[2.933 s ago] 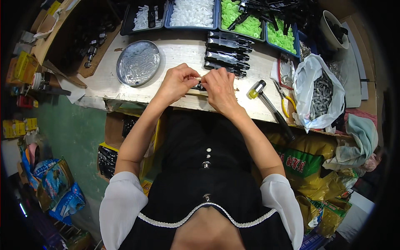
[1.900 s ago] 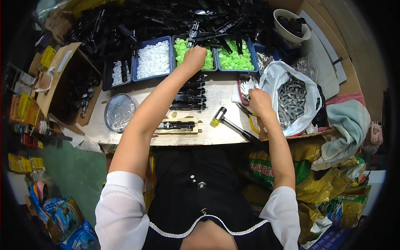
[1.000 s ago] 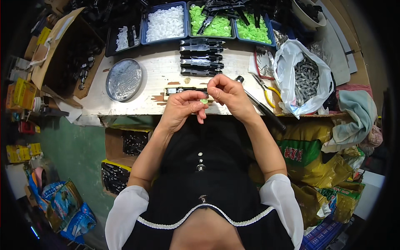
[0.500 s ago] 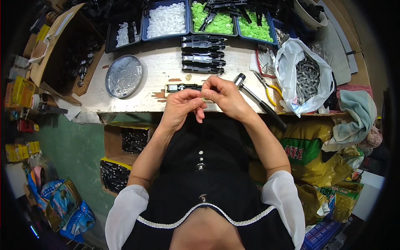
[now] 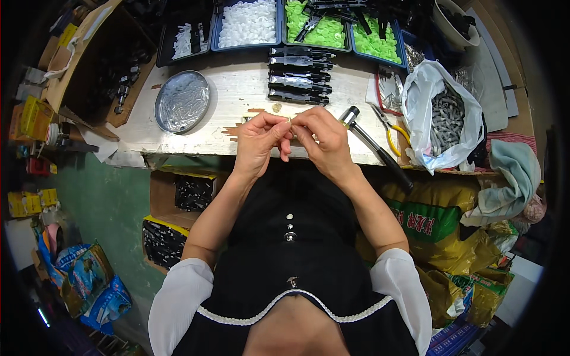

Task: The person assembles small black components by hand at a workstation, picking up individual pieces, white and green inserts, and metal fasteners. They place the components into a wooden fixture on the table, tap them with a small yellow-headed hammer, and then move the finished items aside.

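Observation:
My left hand (image 5: 260, 141) and my right hand (image 5: 325, 137) meet at the fingertips over the bench's near edge. Thumb and forefinger of the left pinch a small pale yellow-green piece (image 5: 290, 119), mostly covered by fingers. The right hand's fingers are closed at the same spot; what they grip, if anything, is hidden. Just beyond lies a row of black and silver metal parts (image 5: 300, 75). Right of my right hand rests a hammer (image 5: 377, 149) with a black handle, and beyond it pliers (image 5: 392, 126) with yellow handles.
A round tin (image 5: 182, 102) of small clear-looking pieces stands left on the white bench (image 5: 228, 89). Trays of white pieces (image 5: 247, 25) and green pieces (image 5: 325, 34) line the back. A white bag (image 5: 417, 113) of grey parts sits right, a cardboard box (image 5: 77, 77) left.
My fingertips have drawn closer together, and the right hand has lowered slightly. A black part seen behind my hands before is no longer visible. The whole view has shifted a little.

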A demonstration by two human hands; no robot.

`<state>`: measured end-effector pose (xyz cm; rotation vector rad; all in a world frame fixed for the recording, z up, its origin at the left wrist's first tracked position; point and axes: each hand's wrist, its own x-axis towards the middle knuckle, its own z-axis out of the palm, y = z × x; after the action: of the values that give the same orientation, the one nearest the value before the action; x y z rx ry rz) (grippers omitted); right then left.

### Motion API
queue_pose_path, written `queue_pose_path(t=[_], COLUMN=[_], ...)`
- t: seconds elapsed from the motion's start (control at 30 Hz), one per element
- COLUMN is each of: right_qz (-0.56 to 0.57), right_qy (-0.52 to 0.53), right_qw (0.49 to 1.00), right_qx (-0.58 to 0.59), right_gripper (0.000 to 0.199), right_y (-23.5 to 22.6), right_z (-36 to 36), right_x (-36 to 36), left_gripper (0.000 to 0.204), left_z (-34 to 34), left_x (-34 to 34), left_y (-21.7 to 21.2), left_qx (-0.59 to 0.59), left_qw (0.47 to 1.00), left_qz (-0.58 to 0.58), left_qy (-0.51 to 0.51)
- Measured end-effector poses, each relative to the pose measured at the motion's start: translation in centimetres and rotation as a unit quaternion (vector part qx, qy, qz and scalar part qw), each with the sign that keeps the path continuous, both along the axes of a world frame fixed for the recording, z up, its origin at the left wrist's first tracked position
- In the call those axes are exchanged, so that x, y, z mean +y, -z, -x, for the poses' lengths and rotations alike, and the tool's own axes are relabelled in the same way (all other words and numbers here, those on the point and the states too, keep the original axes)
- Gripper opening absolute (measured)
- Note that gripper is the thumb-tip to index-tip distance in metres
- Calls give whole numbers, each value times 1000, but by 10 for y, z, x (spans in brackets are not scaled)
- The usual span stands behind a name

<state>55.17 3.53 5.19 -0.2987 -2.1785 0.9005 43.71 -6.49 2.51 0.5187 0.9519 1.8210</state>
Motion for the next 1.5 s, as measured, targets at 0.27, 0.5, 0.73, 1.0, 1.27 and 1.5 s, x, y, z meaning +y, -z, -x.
queue_pose_path(t=[0.27,0.5,0.73,1.0,1.27,1.5], right_qz=[-125,-161,-153,-124,-87,-55], right_qy=[17,36,0,-11,-22,-24], right_qw=[988,980,977,977,984,982], right_qx=[-85,-114,-151,-175,-154,-181], right_gripper=[9,8,10,18,14,6], right_y=[27,39,31,32,37,38], right_z=[14,29,29,23,23,31], right_x=[2,6,6,14,14,14], left_gripper=[21,29,31,27,27,28], left_z=[63,68,65,65,69,70], left_x=[-12,-11,-5,7,11,11], left_y=[-10,15,13,2,5,1], left_qx=[605,661,669,680,622,615], left_qw=[785,742,735,717,768,767], left_qz=[61,105,108,133,117,134], left_qy=[-114,-14,22,74,102,124])
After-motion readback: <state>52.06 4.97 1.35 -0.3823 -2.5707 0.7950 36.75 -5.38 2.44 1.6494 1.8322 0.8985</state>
